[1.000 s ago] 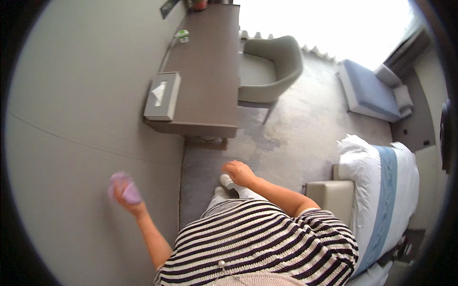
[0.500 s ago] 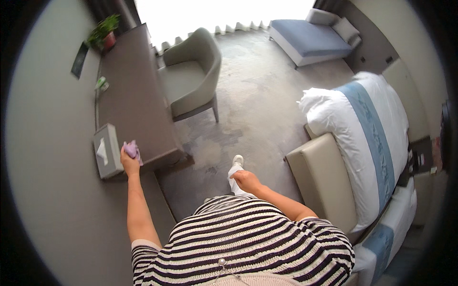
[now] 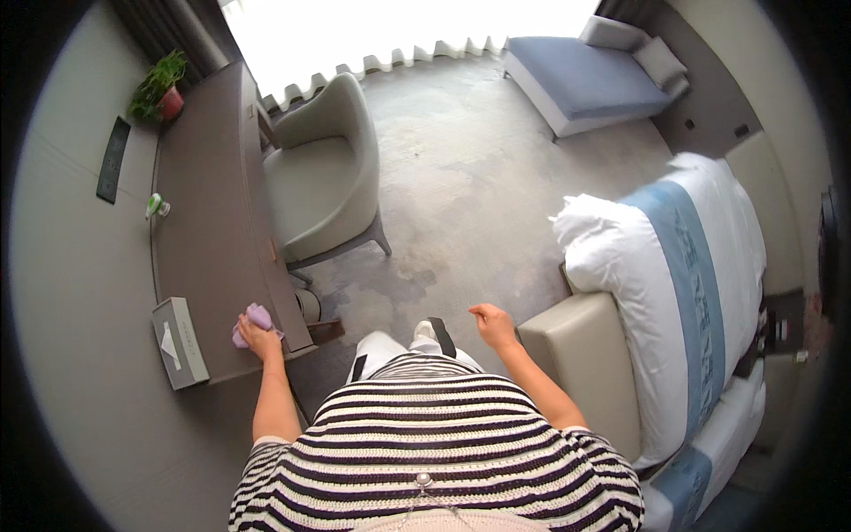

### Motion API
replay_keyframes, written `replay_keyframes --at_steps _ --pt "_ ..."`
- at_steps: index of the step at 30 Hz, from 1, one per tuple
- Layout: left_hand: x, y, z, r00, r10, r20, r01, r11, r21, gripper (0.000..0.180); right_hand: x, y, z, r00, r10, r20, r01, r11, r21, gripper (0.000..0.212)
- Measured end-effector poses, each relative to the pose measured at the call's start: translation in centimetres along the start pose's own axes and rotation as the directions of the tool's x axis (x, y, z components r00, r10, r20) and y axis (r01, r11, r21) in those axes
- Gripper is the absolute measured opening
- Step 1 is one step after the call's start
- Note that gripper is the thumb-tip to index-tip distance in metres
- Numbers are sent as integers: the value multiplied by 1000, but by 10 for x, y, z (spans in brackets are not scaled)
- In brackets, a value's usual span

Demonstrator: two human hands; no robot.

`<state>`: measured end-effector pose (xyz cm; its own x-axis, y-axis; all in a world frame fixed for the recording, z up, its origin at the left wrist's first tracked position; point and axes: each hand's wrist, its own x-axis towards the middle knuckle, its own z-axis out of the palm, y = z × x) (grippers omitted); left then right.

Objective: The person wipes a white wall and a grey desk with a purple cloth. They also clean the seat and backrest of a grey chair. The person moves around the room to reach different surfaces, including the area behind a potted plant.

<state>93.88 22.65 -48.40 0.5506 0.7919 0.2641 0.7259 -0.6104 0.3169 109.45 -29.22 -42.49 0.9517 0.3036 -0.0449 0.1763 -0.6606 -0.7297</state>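
Observation:
My left hand [image 3: 261, 340] is closed round a crumpled lilac cloth [image 3: 258, 316], at the near end of the brown desk [image 3: 204, 213]. The cloth bunches up past my fingers and seems to rest on the desktop. Just left of that hand stands a grey tissue box [image 3: 180, 344] with a white tissue in its slot. My right hand [image 3: 494, 326] hangs in the air right of my legs, holding nothing, its fingers loosely stretched toward the left. It is near the beige bench [image 3: 581, 372] at the foot of the bed.
A grey armchair [image 3: 324, 173] stands at the desk's right side. Farther along the desk are a green-and-white bottle [image 3: 156, 206] and a potted plant [image 3: 168, 99]. The bed [image 3: 612, 239], with its blue runner, fills the right side. A blue chaise [image 3: 581, 80] stands by the white curtain [image 3: 417, 31].
My left hand has moved with the cloth from beside the tissue box onto the desk's near right part. My right hand has swung outward to the right. The view has shifted forward.

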Motion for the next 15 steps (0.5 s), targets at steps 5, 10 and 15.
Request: replay_keyframes --at_steps 5,10,15 --pt "9 116 60 980 -44 194 153 791 -593 48 48 0 -11 1000 -10 17 10 1000 2 12" --pt "47 301 107 984 175 -23 -131 633 -763 53 85 13 -5 995 -75 61 77 996 -34 12" --pt "104 420 120 868 495 37 -430 787 -443 69 131 24 -19 987 77 143 -64 993 -95 13"
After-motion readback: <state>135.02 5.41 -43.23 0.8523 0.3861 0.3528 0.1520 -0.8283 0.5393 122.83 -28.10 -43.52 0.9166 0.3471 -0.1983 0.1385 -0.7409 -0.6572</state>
